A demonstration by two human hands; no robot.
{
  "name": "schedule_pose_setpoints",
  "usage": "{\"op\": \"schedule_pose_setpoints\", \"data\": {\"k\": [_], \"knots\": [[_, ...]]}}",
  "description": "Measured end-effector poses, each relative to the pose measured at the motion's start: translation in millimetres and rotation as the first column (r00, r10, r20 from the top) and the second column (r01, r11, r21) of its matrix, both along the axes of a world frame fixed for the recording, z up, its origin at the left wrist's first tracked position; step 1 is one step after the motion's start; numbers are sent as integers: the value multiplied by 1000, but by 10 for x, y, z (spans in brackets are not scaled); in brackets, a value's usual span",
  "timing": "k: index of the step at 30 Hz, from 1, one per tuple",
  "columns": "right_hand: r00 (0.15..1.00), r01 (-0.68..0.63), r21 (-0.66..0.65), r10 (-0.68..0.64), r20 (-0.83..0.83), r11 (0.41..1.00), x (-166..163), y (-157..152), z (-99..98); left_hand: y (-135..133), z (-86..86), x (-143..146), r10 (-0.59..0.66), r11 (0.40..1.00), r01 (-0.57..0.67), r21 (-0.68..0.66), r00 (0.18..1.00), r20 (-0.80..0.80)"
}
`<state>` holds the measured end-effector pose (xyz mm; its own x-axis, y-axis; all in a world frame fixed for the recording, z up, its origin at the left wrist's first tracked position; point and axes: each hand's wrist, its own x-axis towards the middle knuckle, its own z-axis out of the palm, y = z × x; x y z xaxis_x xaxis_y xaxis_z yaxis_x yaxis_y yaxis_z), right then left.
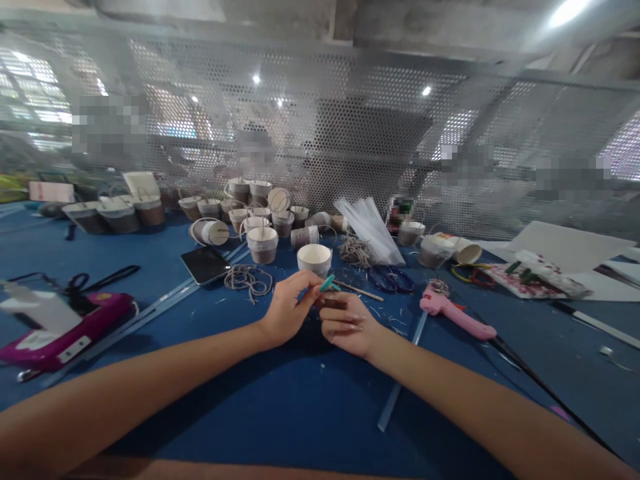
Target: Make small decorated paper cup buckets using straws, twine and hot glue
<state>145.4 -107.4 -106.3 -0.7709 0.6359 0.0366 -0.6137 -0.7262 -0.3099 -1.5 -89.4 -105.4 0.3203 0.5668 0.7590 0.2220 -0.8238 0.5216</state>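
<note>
My two hands meet over the blue table [310, 400] near its middle. My left hand [287, 308] pinches a small teal piece [327, 283] at its fingertips. My right hand [345, 323] is curled, fingers closed around something small that I cannot make out, right beside the left fingertips. A thin wooden stick [357, 289] lies just beyond the hands. A white paper cup [314, 258] stands upright behind them, and a loose coil of twine [249, 278] lies to its left.
A pink glue gun [457, 315] with a black cable lies at right, a magenta one [65, 330] at left. Several twine-wrapped cups [260, 220] crowd the back before a perforated metal screen. Also a phone [204, 264], scissors [393, 278], clear glue sticks [373, 230] and a lone one [397, 393].
</note>
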Motion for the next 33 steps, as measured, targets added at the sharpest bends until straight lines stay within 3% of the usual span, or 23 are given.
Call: {"op": "schedule_pose_setpoints", "data": {"k": [6, 10, 16, 22, 25, 27, 30, 33], "knots": [[996, -66, -9, 66, -55, 998, 58, 29, -65, 83, -21, -28, -144, 989, 145, -8, 987, 72], [995, -75, -19, 74, -68, 997, 47, 17, -66, 19, -12, 21, -121, 989, 132, -67, 980, 156], [986, 52, -184, -80, -147, 982, -48, -45, -11, -161, 85, 210, 34, 946, 93, -309, 924, 380], [978, 74, -124, -96, -184, 989, -18, -17, 38, -120, 112, 234, 0, 916, 197, -351, 872, 490], [981, 90, -88, -103, -163, 992, 28, 2, 49, 19, 102, 115, -65, 964, 174, -203, 890, 452], [990, 73, -34, -77, -116, 997, 45, 9, 54, 114, 111, 13, -76, 996, 83, -13, 954, 290], [999, 46, 40, -45, -17, 998, 47, 24, 55, 189, 165, -105, -26, 980, 15, 197, 998, 52], [997, 34, 122, -43, 69, 992, 47, 49, 43, 174, 245, -144, -51, 951, 67, 303, 997, -59]]}}
